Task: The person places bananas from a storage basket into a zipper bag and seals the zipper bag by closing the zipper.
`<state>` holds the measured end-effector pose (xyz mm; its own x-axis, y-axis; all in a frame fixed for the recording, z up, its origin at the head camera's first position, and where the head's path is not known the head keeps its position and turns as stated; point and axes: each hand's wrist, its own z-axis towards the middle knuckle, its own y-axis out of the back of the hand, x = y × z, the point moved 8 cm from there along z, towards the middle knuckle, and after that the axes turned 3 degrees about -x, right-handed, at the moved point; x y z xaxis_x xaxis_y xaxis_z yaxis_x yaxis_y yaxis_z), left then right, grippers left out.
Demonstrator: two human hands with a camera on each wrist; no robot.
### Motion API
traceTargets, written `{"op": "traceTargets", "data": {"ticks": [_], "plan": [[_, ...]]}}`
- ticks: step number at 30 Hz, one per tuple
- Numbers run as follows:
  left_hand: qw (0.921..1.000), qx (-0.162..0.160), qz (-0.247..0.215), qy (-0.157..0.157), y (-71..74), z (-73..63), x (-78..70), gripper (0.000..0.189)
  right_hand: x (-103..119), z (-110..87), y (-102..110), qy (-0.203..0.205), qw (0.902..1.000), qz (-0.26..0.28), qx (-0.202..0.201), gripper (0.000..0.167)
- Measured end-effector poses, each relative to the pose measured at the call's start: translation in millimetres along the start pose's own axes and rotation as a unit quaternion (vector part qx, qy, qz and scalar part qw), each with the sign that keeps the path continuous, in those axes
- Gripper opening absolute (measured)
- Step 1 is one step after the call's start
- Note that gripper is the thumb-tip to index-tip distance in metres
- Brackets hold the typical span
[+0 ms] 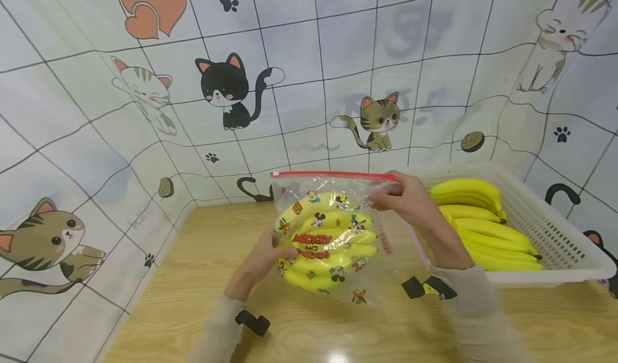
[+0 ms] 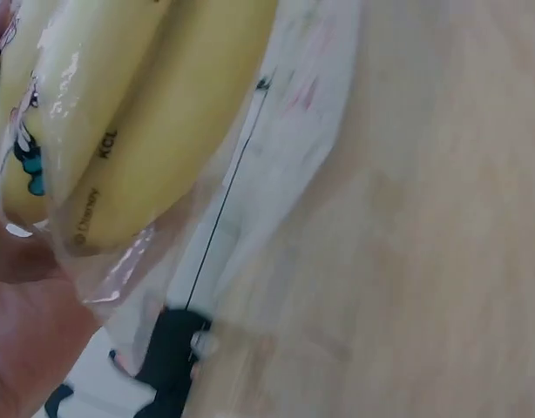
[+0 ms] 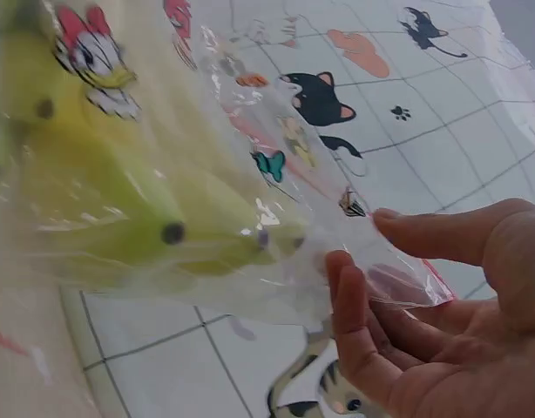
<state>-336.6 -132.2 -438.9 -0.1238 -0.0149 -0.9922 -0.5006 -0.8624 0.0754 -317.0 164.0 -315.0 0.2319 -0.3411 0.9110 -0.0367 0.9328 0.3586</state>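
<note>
A clear zip bag (image 1: 359, 296) with a red zip strip and cartoon prints is held upright over the table in the head view. Inside it lies a bunch of yellow bananas (image 1: 309, 277), also seen close through the plastic in the left wrist view. My left hand (image 1: 258, 261) grips the bag's left side around the bananas, thumb on the front. My right hand (image 1: 410, 199) holds the upper right corner just under the strip. In the right wrist view, the thumb and fingers of that hand (image 3: 459, 322) lie on either side of the plastic near the red edge.
At the right stands a white plastic basket (image 1: 574, 245) with more banana bunches (image 1: 492, 234) in it. A clear sheet with a pink edge (image 1: 417, 242) shows beside my right forearm. Behind the wooden table (image 1: 193, 266) hangs a cat-print cloth (image 1: 299, 73).
</note>
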Motion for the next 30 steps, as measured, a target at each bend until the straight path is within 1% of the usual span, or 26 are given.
{"op": "traceTargets", "data": {"ticks": [2,3,5,7,8,10,11,12,14,16,18,20,23,26,28,29,30], "plan": [[0.9997,-0.007,-0.021,-0.012,15.3,-3.4,-0.7,0.058,-4,4.5,-14,-0.009,0.9998,0.017,-0.005,0.075],[0.9994,-0.013,-0.027,-0.017,23.6,-5.1,-0.1,0.055,-8,6.3,-22,-0.019,0.9997,0.013,-0.007,0.084],[0.9987,-0.028,-0.037,-0.023,40.0,-8.8,1.6,0.049,-15,8.4,-40,-0.039,0.9992,-0.002,0.006,0.098],[0.9975,-0.055,-0.043,-0.015,57.1,-13.9,4.9,0.040,-23,9.1,-63,-0.056,0.9973,-0.034,0.035,0.102],[0.9966,-0.072,-0.041,-0.009,65.5,-16.7,6.5,0.036,-28,8.0,-75,-0.067,0.9951,-0.047,0.055,0.106],[0.9943,-0.099,-0.038,0.000,80.3,-21.5,8.8,0.031,-36,5.5,-100,-0.075,0.9910,-0.052,0.098,0.111],[0.9927,-0.115,-0.035,0.008,87.5,-24.0,10.3,0.031,-40,4.0,-113,-0.076,0.9891,-0.048,0.116,0.113],[0.9917,-0.124,-0.031,0.015,93.5,-26.0,11.6,0.032,-43,3.0,-126,-0.077,0.9879,-0.032,0.131,0.115],[0.9898,-0.137,-0.024,0.031,103.5,-29.2,13.9,0.036,-48,1.9,-149,-0.074,0.9869,0.004,0.143,0.118],[0.9893,-0.136,-0.021,0.049,111.2,-32.0,16.6,0.043,-50,3.2,-166,-0.067,0.9886,0.024,0.133,0.119],[0.9873,-0.140,-0.013,0.074,120.1,-36.7,20.4,0.057,-49,5.4,-182,-0.071,0.9889,0.055,0.119,0.118],[0.9833,-0.150,0.012,0.103,130.1,-44.0,24.4,0.072,-48,8.3,-198,-0.077,0.9884,0.075,0.107,0.116],[0.9739,-0.166,0.069,0.139,144.9,-54.9,29.7,0.084,-49,12.7,-221,-0.092,0.9844,0.114,0.097,0.112],[0.9669,-0.166,0.117,0.154,154.2,-61.3,31.0,0.084,-53,16.8,-238,-0.098,0.9818,0.133,0.092,0.109],[0.9646,-0.169,0.130,0.155,159.2,-63.2,30.3,0.080,-55,19.4,-245,-0.098,0.9792,0.153,0.090,0.108],[0.9610,-0.177,0.143,0.157,162.0,-64.2,29.2,0.081,-57,20.5,-247,-0.099,0.9788,0.156,0.088,0.108],[0.9576,-0.185,0.152,0.161,164.6,-64.9,28.4,0.080,-57,21.6,-250,-0.096,0.9763,0.172,0.090,0.106]]}}
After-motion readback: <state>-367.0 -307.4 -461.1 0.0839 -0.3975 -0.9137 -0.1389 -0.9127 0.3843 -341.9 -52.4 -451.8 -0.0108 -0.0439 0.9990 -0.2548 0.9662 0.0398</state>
